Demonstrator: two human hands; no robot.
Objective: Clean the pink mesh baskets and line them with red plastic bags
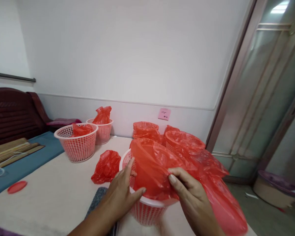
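Note:
A pink perforated plastic basket [147,211] stands in front of me on the table. Over its right and far rim spreads a thin red plastic bag [152,164], while the left part of the rim is bare. My right hand [193,193] pinches the bag's edge between thumb and fingers at the right side of the rim. At the near left of the basket is my left hand [124,190], its fingers apart, thumb by the near rim. I cannot tell whether it touches the rim. A crumpled red bag [106,166] lies just left of the basket.
Two pink baskets [77,147] with red bags inside stand at the back left. Bag-covered baskets [184,139] are at the back right, with red plastic [223,196] trailing rightward. A red disc [17,187] lies left; dark grey cloth [97,198] is near my left wrist.

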